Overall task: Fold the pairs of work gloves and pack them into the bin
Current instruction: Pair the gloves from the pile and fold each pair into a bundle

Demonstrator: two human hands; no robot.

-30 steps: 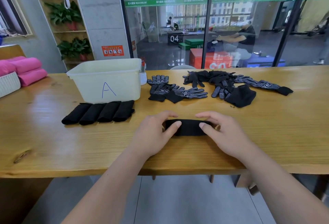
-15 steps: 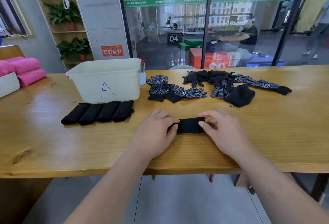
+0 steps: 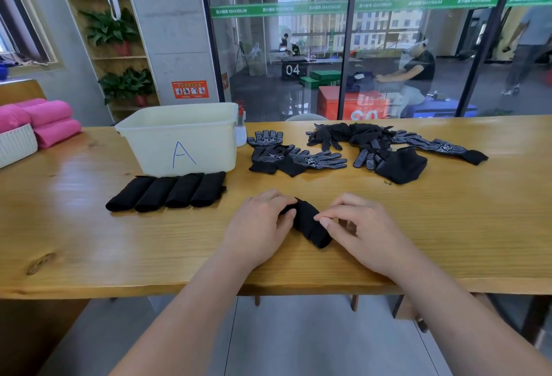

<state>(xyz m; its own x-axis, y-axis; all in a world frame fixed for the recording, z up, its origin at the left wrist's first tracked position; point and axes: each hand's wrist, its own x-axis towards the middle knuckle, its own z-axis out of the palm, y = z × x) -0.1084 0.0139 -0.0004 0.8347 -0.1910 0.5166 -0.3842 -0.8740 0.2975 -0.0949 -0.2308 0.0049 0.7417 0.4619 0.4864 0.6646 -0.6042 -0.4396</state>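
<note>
A black folded glove bundle [image 3: 309, 223] lies on the wooden table [image 3: 448, 220] between my hands, turned diagonally. My left hand [image 3: 257, 226] grips its far left end with curled fingers. My right hand [image 3: 358, 229] pinches its right side with thumb and fingertips. Several finished black bundles [image 3: 167, 192] lie in a row in front of the cream bin [image 3: 179, 136] marked "A". Loose dotted work gloves [image 3: 294, 156] lie right of the bin. A bigger heap of gloves [image 3: 388, 148] sits further right.
A white basket [image 3: 15, 144] and rolled pink towels [image 3: 47, 121] sit at the table's far left. A small white bottle [image 3: 240, 133] stands behind the bin's right corner. A glass wall runs behind the table. The near table edge is just below my wrists.
The bundle has been folded shorter and turned from lying crosswise to lying diagonally. Both hands have closed in toward each other around it.
</note>
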